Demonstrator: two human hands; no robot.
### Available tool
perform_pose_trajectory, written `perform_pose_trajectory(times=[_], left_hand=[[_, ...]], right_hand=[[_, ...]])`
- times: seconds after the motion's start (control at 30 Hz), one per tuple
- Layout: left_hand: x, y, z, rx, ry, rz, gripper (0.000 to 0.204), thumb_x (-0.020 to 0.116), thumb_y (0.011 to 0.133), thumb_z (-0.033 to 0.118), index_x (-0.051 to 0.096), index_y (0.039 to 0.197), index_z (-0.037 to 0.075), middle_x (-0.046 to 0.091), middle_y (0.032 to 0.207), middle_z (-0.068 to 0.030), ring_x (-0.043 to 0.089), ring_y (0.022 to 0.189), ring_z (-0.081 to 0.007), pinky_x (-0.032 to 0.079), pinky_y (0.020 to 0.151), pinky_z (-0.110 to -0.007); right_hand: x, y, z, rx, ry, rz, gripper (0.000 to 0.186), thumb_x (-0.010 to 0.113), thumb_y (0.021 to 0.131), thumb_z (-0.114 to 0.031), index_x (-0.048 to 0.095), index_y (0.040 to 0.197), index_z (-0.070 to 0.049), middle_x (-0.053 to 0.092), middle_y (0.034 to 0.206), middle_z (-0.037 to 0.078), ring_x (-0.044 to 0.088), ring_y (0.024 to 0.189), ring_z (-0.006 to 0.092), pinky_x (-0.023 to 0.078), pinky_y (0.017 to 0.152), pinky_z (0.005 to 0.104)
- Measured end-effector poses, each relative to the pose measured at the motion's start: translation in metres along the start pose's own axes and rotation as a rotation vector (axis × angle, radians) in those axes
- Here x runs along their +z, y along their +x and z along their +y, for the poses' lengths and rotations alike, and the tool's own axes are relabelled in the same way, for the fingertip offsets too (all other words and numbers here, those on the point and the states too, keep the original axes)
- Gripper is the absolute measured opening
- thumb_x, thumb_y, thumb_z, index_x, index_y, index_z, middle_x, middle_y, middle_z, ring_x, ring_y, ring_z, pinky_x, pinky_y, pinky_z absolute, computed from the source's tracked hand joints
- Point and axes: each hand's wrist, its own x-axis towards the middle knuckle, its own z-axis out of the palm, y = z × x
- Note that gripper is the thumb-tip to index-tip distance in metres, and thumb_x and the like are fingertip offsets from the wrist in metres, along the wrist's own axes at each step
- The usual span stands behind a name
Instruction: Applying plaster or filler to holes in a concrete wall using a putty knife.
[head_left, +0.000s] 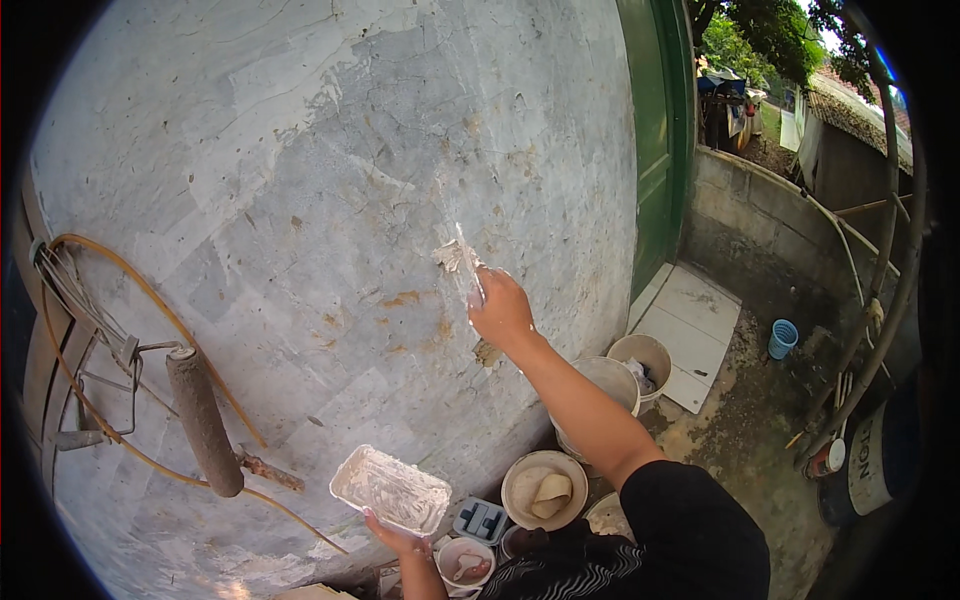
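My right hand (502,308) is closed around a putty knife (463,243), whose thin, whitish edge-on blade is up against the grey, patchy wall (300,190). Beside the blade, a lump of pale putty (447,257) shows at the wall. Lower down, my left hand (400,540) grips the bottom edge of a white rectangular tub (347,466), tilted so its inside shows. Whitish putty coats the inside of this tub. Brown stains and lighter smears mark the wall around the knife.
A paint roller (203,420) and an orange hose (165,285) hang at the left. Several buckets, one a beige bucket (508,490), stand along the wall's foot below my right arm. Farther right are a green door (655,150), white tiles (690,330) and a blue plastic cup (783,338).
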Motion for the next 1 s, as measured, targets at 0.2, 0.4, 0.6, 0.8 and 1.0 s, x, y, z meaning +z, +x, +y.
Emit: perform_pose_trajectory(times=[0.2,0.4,0.6,0.8,1.0], left_hand=[[-0.009,-0.003,0.012,0.046,0.059,0.020,0.067,0.038,0.086,0.053,0.033,0.135,0.007,0.044,0.131,-0.0118,0.047,0.114,-0.0321,0.041,0.093,-0.045],[-0.021,-0.004,0.026,0.039,0.008,0.172,0.071,0.038,0.084,0.055,0.030,0.137,0.008,0.039,0.135,-0.0128,0.043,0.118,-0.0328,0.038,0.095,-0.047],[-0.007,0.008,0.018,0.006,0.077,0.103,0.068,0.038,0.085,0.054,0.032,0.136,0.010,0.042,0.133,-0.0116,0.046,0.116,-0.0325,0.041,0.094,-0.046],[-0.010,0.007,0.010,-0.001,0.119,0.055,0.073,0.038,0.084,0.057,0.031,0.136,0.007,0.040,0.133,-0.0129,0.044,0.117,-0.0333,0.039,0.095,-0.046],[-0.018,-0.004,0.019,0.012,0.063,0.129,0.068,0.038,0.085,0.053,0.032,0.136,0.009,0.044,0.131,-0.0118,0.047,0.115,-0.0328,0.041,0.094,-0.046]], right_hand=[[0.032,0.027,-0.002,0.074,-0.197,-0.069,0.022,0.060,0.071,-0.007,0.056,0.091,0.001,0.062,0.079,0.019,0.060,0.078,0.0356,0.049,0.069,0.0441],[0.047,0.031,-0.023,0.149,-0.243,-0.096,0.020,0.062,0.067,-0.006,0.060,0.086,0.002,0.062,0.072,0.021,0.061,0.073,0.0358,0.050,0.067,0.0435],[0.049,0.003,-0.024,0.013,-0.221,-0.256,0.015,0.058,0.072,-0.006,0.060,0.083,0.003,0.062,0.074,0.022,0.062,0.075,0.0353,0.051,0.067,0.0429],[-0.009,0.018,-0.011,0.042,-0.159,-0.266,0.022,0.057,0.072,-0.009,0.061,0.092,-0.002,0.063,0.078,0.021,0.062,0.077,0.0363,0.050,0.068,0.0430],[0.043,0.024,-0.019,0.057,-0.227,-0.186,0.016,0.055,0.075,-0.006,0.064,0.088,-0.003,0.064,0.077,0.020,0.063,0.071,0.0361,0.051,0.067,0.0429]])
